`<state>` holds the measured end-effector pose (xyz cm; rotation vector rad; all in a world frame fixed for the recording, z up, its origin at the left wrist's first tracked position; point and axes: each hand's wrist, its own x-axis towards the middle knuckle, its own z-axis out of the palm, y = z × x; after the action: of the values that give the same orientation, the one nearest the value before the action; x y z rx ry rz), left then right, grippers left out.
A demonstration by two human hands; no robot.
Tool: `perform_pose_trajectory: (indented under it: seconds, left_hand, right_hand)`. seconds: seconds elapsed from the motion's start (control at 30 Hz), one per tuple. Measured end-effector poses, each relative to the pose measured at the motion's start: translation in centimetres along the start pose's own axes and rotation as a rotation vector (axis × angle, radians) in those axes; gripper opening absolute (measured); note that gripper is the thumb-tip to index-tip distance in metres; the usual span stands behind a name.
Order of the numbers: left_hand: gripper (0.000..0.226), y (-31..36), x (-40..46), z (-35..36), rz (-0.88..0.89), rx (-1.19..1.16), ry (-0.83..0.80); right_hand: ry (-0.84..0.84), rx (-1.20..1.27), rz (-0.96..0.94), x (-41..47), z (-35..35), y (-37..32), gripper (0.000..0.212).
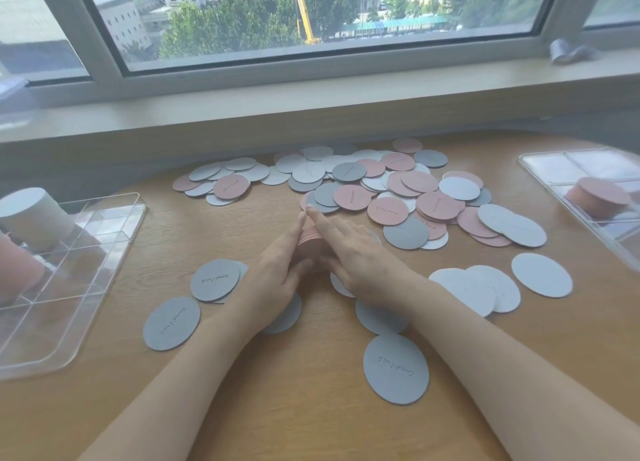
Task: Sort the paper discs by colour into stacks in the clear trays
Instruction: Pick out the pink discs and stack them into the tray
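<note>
Both forearms reach in from the near edge; the left hand (277,273) and right hand (356,256), fingers straight, press flat against either side of a small stack of pink discs (309,241) on the wooden table (294,391). Grey discs (396,369) lie around them, a mixed pile (363,183) beyond. Clear trays sit left (69,305) and right (554,170), each holding stacks.

Pink, grey and seemingly white discs (349,183) lie on a wood-grain table (277,408); trays (69,287) are clear.
</note>
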<state>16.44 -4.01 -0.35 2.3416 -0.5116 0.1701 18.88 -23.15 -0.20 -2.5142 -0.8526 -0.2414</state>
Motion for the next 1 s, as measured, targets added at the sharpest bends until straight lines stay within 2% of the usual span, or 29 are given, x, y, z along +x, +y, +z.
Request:
perform_pose_trajectory:
  seconds: [0.1, 0.2, 0.27, 0.33, 0.43, 0.6, 0.73, 0.8, 0.87, 0.93, 1.0]
  left_hand:
    - [0.061, -0.1, 0.0, 0.1, 0.041, -0.015, 0.039]
    - [0.056, 0.1, -0.1, 0.1, 0.017, -0.047, 0.060]
    - [0.055, 0.1, -0.1, 0.0, 0.010, -0.065, 0.064]
    - [0.054, 0.1, -0.1, -0.1, 0.013, -0.067, 0.064]
    - [0.053, 0.0, 0.0, -0.1, 0.014, -0.070, 0.057]
    - [0.052, -0.2, 0.0, -0.2, 0.010, -0.070, 0.057]
    - [0.050, -0.1, 0.0, -0.3, 0.013, -0.080, 0.057]
    - [0.049, 0.0, -0.1, -0.3, 0.008, -0.088, 0.059]
    - [0.049, 0.0, -0.2, -0.4, 0.005, -0.088, 0.064]
    - [0.049, 0.1, -0.2, -0.4, 0.014, -0.086, 0.066]
    - [0.051, 0.1, -0.1, -0.4, 0.014, -0.089, 0.067]
  right_hand:
    - [-0.023, 0.100, -0.009, -0.1, -0.7, 0.3, 0.067]
    - [0.205, 0.194, 0.097, 0.2, -2.0, 1.9, 0.049]
    - [0.324, -0.003, 0.251, 0.2, -2.8, 3.9, 0.040]
    - [0.245, -0.204, 0.426, -0.2, -3.5, 5.5, 0.041]
    - [0.107, -0.261, 0.582, -0.6, -3.7, 6.5, 0.050]
    - [0.142, -0.376, 0.569, -0.3, -3.6, 6.5, 0.042]
    - [0.328, -0.390, 0.493, -0.3, -3.5, 6.7, 0.028]
    - [0.471, -0.340, 0.426, -0.2, -3.7, 6.2, 0.029]
    - [0.583, -0.179, 0.330, -0.4, -3.9, 4.9, 0.025]
    - [0.548, 0.141, 0.294, -0.6, -3.9, 3.2, 0.020]
    - [0.424, 0.404, 0.313, -0.5, -3.4, 1.4, 0.017]
